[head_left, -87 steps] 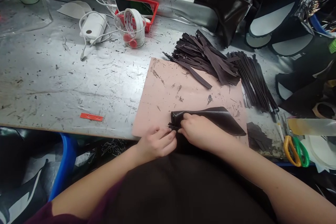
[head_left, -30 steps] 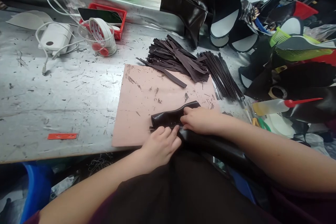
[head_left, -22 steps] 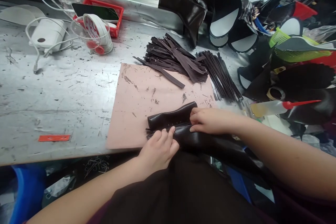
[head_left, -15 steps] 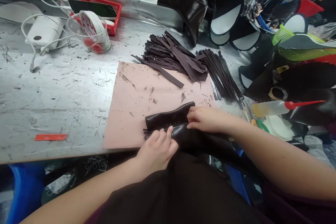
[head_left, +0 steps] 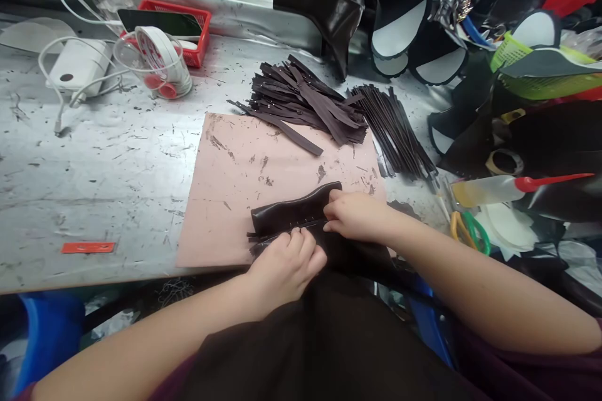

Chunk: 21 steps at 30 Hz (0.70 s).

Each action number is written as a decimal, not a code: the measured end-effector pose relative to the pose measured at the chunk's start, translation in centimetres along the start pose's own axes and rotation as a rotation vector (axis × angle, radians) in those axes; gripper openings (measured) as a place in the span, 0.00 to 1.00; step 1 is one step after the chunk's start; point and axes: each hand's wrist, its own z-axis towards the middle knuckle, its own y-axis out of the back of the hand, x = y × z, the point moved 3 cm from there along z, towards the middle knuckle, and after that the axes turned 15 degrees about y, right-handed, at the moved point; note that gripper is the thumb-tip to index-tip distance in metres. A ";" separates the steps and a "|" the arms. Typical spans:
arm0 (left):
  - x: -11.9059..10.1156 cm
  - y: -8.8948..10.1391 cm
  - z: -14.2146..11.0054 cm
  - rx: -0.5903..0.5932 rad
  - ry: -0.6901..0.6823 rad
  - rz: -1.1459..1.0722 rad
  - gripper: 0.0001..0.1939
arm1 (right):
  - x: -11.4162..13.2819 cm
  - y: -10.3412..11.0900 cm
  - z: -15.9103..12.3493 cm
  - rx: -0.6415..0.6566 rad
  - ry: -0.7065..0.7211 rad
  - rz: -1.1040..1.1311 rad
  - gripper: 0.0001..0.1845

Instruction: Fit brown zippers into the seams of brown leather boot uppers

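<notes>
While the left hand (head_left: 288,266) presses curled fingers on the near edge of the dark leather piece (head_left: 294,208), its fingertips partly hidden, the right hand (head_left: 352,216) pinches that piece farther right between thumb and fingers. The leather lies over the near part of the pink board (head_left: 235,182), with loose zippers (head_left: 305,100) beyond.

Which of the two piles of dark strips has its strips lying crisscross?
The left pile, partly on the pink board: its strips cross at many angles, while those of the right pile run mostly side by side.
</notes>
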 end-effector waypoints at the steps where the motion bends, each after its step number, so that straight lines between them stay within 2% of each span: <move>1: -0.1 0.1 0.3 0.033 -0.001 0.006 0.17 | 0.1 0.1 0.1 -0.004 0.007 -0.024 0.13; 4: -0.3 0.3 1.3 0.117 -0.005 0.017 0.21 | -0.5 0.5 -0.3 -0.014 -0.032 -0.091 0.18; 7: -0.3 0.8 2.1 0.124 -0.026 -0.007 0.23 | -2.2 0.6 -1.5 0.020 -0.067 0.027 0.22; 11: -0.4 0.9 2.7 0.134 -0.031 -0.044 0.22 | -4.1 0.0 -3.2 -0.032 0.002 0.322 0.15; 15: -0.8 0.6 3.1 0.181 -0.048 -0.009 0.21 | -4.6 -0.9 -3.6 -0.129 -0.023 0.334 0.09; 21: -1.0 0.3 4.0 0.175 -0.060 -0.022 0.23 | -4.5 -1.6 -3.3 -0.233 -0.027 0.311 0.08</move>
